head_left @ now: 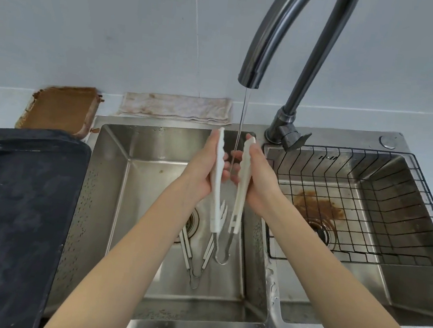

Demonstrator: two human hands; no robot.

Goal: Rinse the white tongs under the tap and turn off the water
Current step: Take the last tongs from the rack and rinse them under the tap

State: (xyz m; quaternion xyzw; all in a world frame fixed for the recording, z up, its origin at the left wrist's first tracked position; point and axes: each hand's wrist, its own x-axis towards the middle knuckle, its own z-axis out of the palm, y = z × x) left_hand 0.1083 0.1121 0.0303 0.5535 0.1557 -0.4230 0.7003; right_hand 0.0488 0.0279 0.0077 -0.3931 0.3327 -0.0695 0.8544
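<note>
The white tongs (217,191) hang spread apart over the left sink basin (115,178), tips up, metal hinge end down. My left hand (201,170) grips the left arm and my right hand (258,181) grips the right arm of the tongs. A thin stream of water (240,128) runs from the dark tap spout (249,78) down between the two arms onto my fingers. The tap handle (296,141) sits at the tap's base, just right of my right hand.
A second pair of tongs (193,256) lies on the left basin's floor near the drain. The right basin holds a black wire rack (368,209) and a brown stain. A black tray (13,207) lies left; a brown tray (58,107) and stained cloth (176,105) sit behind.
</note>
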